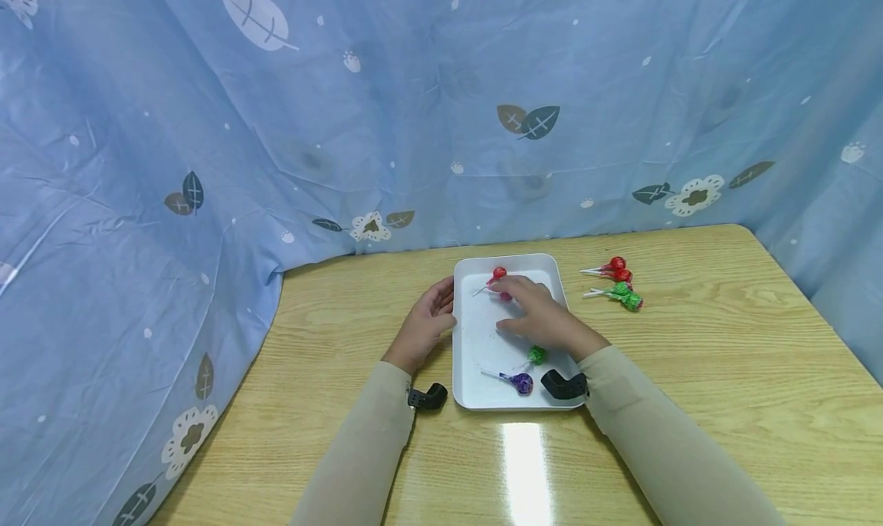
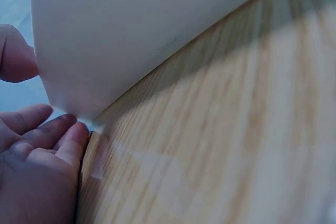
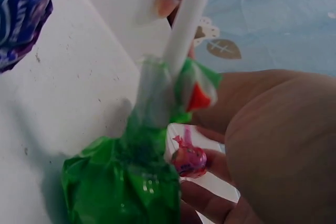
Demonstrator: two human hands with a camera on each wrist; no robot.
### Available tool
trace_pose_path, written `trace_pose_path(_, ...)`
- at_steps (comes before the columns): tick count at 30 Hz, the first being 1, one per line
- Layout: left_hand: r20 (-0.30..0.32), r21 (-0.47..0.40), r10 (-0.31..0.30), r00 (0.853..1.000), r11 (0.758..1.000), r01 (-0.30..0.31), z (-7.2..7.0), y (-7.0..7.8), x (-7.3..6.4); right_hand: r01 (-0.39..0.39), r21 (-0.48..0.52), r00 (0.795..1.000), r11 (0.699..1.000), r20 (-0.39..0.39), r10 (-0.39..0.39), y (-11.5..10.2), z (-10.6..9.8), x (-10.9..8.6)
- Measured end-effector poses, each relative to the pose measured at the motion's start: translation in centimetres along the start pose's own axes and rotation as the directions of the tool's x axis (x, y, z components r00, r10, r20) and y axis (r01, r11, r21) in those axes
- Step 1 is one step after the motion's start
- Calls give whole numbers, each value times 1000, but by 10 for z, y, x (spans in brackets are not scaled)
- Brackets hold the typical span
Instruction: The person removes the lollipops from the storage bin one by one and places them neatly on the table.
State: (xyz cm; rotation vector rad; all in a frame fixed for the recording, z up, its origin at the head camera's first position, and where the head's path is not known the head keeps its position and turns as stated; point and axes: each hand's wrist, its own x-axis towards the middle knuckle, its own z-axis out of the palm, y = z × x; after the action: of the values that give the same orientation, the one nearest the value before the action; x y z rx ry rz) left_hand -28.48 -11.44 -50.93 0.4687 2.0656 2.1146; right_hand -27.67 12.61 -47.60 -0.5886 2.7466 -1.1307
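A white tray [image 1: 476,357] lies on the table with several lollipops in it. My left hand [image 1: 419,328] holds its left side, the thumb at the rim and the fingers along the outer wall. Inside the tray, my right hand [image 1: 541,317] hovers with thumb and fingers apart. A pink-wrapped lollipop [image 3: 190,161] shows right by its fingertips and is partly covered by the hand in the head view. Just beyond lies a red lollipop [image 1: 499,272]. Nearer the wrist are a green lollipop [image 1: 536,355] and a purple lollipop [image 1: 522,383].
To the right of the tray, red lollipops [image 1: 618,270] and green lollipops [image 1: 626,296] lie grouped on the wooden table [image 1: 697,373]. A blue patterned curtain [image 1: 441,127] hangs behind and to the left. Each wrist wears a black camera mount [image 1: 428,397].
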Motion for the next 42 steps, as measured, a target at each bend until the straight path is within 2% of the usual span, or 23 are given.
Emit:
trace_pose_path(3, 3, -5, 2, 1000, 1000, -2, -1, -1, 0, -1, -17, 1000, 1000, 16, 1, -1, 0, -1)
trace_pose_path(10, 5, 3, -11, 1000, 1000, 11, -1, 0, 0, -66, 50, 998, 997, 22, 65, -1, 1, 1)
trace_pose_path(16, 0, -5, -5, 1000, 1000, 5, -1, 1, 0, -83, 105, 996, 991, -18, 85, -1, 0, 1)
trace_pose_path(20, 2, -14, -4, 1000, 1000, 4, 0, 1, 0, -61, 147, 996, 987, -49, 69, -1, 0, 1)
trace_pose_path(31, 12, -19, 8, 1000, 1000, -8, 0, 2, -1, -16, 200, 975, 980, -213, 60, -4, -5, -1)
trace_pose_path(38, 9, -24, -2, 1000, 1000, 2, 0, 2, -1, 0, 259, 950, 966, -302, 81, -4, -8, -3)
trace_pose_path(42, 6, -23, -5, 1000, 1000, 5, 0, 1, -1, 29, 251, 934, 968, -353, 63, -4, -9, -4)
